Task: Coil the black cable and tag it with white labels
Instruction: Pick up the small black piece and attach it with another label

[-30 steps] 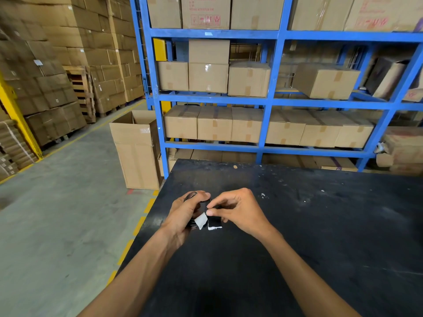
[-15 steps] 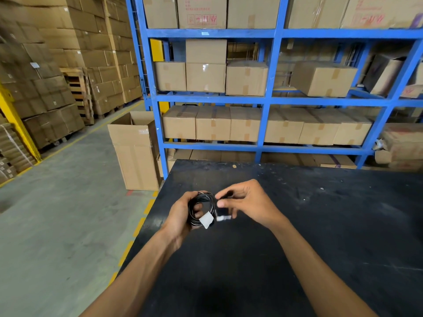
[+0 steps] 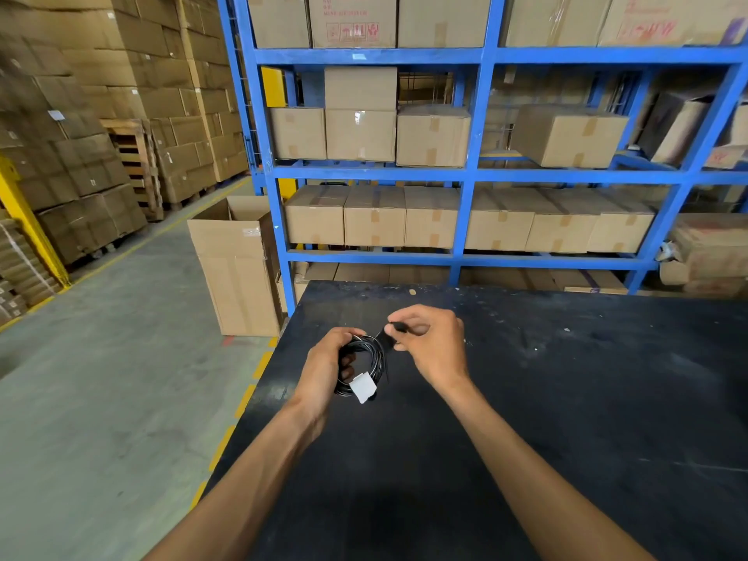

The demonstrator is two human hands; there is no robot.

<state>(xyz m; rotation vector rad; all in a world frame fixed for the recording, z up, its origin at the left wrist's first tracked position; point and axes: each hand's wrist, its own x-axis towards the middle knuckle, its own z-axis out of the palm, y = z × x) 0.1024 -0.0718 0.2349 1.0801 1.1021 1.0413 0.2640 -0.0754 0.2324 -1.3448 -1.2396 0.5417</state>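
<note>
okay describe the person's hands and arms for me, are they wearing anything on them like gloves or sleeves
Both arms are bare from the bottom of the frame up to the hands: no sleeves show. The left hand and the right hand wear no gloves. No watch, bracelet or ring shows on either wrist or on the fingers in view.

Both bare forearms reach forward, the hands close together at mid-frame.

The left hand (image 3: 324, 368) is turned with its back toward the camera's left, fingers curled around in a closed grasp, thumb arched over the top and fingertips tucked inward. The right hand (image 3: 431, 344) sits just beside it, slightly higher and farther forward, wrist bent down, thumb and forefinger pinched together at their tips while the other fingers curl loosely under the palm. The two hands are near each other but not touching.
</note>
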